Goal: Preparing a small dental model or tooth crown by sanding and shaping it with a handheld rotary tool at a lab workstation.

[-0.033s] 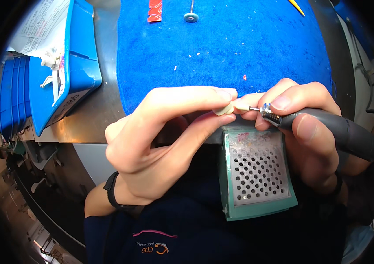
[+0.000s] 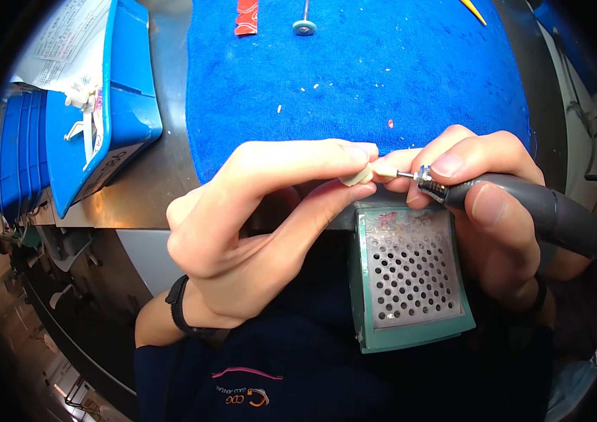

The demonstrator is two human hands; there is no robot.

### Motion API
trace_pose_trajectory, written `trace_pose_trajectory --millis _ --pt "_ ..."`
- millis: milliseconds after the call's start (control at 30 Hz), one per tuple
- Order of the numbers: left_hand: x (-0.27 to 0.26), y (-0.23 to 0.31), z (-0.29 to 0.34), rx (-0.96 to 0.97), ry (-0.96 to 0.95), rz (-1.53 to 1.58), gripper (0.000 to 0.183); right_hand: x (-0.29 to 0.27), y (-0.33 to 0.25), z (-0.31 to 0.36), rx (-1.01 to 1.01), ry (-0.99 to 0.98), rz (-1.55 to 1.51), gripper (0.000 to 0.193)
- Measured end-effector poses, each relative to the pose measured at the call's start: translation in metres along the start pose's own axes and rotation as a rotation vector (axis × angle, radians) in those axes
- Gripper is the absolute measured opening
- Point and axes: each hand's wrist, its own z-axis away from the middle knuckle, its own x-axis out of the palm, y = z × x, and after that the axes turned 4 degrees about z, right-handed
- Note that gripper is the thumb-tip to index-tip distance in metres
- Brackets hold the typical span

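Note:
My left hand (image 2: 242, 225) pinches a small cream-coloured dental piece (image 2: 357, 176) between thumb and forefinger; the fingertips hide part of it. My right hand (image 2: 484, 165) is wrapped round a dark grey rotary handpiece (image 2: 537, 207) with a metal collar. From its nose a thin metal shank carries a pale tapered polishing tip (image 2: 385, 169), which meets or nearly meets the dental piece; I cannot tell which. Both hands are close together, over the near edge of a blue towel (image 2: 354, 77). Just below them is a green box-like vent (image 2: 414, 274) with a perforated metal face.
A red patterned strip (image 2: 247, 17), a grey disc on a metal shank (image 2: 304, 27) and a yellow pointed tool (image 2: 474, 10) lie on the towel's far part, with several pale crumbs and a red speck (image 2: 390, 124). Blue bins (image 2: 133, 105) holding papers and white parts stand at left.

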Motion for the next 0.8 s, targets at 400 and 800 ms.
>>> trace_pose_trajectory --millis 400,800 --pt "0.0007 -0.005 0.001 0.084 -0.007 0.006 0.036 0.0003 0.0001 -0.0024 -0.071 0.003 0.043 0.029" --pt "0.0004 -0.0073 0.0019 0.097 -0.002 0.002 0.035 0.0015 -0.0027 -0.0012 -0.034 -0.002 0.035 0.029"
